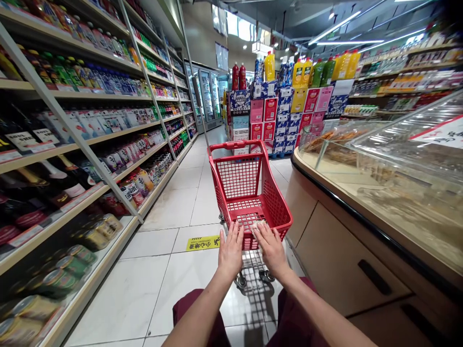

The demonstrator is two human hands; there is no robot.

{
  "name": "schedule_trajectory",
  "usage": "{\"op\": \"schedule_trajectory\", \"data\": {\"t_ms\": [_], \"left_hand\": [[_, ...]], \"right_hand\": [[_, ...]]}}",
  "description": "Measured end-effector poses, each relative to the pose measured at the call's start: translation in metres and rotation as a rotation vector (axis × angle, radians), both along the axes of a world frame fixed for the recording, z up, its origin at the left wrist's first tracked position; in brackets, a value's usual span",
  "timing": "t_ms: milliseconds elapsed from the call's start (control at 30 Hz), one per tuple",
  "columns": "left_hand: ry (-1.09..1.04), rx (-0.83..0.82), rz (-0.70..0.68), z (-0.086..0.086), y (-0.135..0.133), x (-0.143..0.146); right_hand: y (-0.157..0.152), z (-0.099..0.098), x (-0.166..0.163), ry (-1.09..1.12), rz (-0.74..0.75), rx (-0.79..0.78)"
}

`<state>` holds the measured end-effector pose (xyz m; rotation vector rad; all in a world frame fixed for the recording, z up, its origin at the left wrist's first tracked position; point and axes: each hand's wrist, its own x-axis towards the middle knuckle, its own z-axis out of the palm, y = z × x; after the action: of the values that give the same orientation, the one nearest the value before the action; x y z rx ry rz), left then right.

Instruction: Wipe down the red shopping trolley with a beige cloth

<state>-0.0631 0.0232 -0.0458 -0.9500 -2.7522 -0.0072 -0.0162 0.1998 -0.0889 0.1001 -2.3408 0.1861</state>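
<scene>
A red plastic shopping cart (pixel 269 205) with lattice walls stands in front of my knees, its handle at the far side. My left hand (pixel 230 250) lies at the near rim's left part, fingers stretched out and holding nothing. At the same rim, farther right, my right hand (pixel 271 246) presses a crumpled whitish cloth (pixel 257 224) under its fingers. Most of the cloth is hidden by that hand, so its exact kind is unclear. No goods show inside the cart basket.
Drink shelves (pixel 90 94) line the left side. A counter (pixel 325 193) with glass panels and clear covers runs along the right. Stacked drink cartons (pixel 269 120) with bottles on top stand ahead. A yellow floor sticker (pixel 202 243) lies left of the cart.
</scene>
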Motion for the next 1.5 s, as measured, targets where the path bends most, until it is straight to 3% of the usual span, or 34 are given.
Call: {"op": "schedule_trajectory", "data": {"t_ms": [133, 200, 367, 567, 733, 900, 1067, 1233, 1400, 1500], "left_hand": [[-0.006, -0.001, 0.000, -0.001, 0.001, 0.001], [-0.003, 0.018, 0.017, -0.002, 0.005, 0.002], [0.012, 0.032, 0.011, -0.004, 0.008, 0.003], [0.023, 0.077, 0.025, -0.010, 0.009, 0.003], [0.072, 0.070, 0.015, -0.013, 0.007, 0.002], [0.053, 0.059, 0.027, -0.012, 0.007, 0.001], [0.047, 0.052, 0.028, -0.009, 0.008, 0.002], [0.029, 0.063, 0.027, -0.008, 0.007, 0.004], [0.056, 0.077, 0.036, -0.011, 0.008, 0.003], [0.061, 0.075, 0.016, -0.012, 0.006, 0.001]], "right_hand": [[0.023, 0.002, 0.006, 0.013, -0.170, -0.047], [0.020, 0.002, 0.006, 0.007, -0.211, -0.087], [0.001, -0.002, 0.003, -0.021, -0.027, -0.020], [0.021, -0.002, 0.007, 0.043, -0.192, -0.081], [0.007, 0.000, 0.002, -0.024, -0.019, 0.016], [0.026, 0.001, 0.008, 0.017, -0.231, -0.056], [0.009, 0.000, 0.003, -0.029, -0.040, -0.011], [0.026, 0.000, 0.005, 0.051, -0.236, -0.069], [0.008, -0.002, -0.001, -0.012, -0.064, -0.008], [0.015, -0.004, 0.000, 0.011, -0.098, -0.034]]}}
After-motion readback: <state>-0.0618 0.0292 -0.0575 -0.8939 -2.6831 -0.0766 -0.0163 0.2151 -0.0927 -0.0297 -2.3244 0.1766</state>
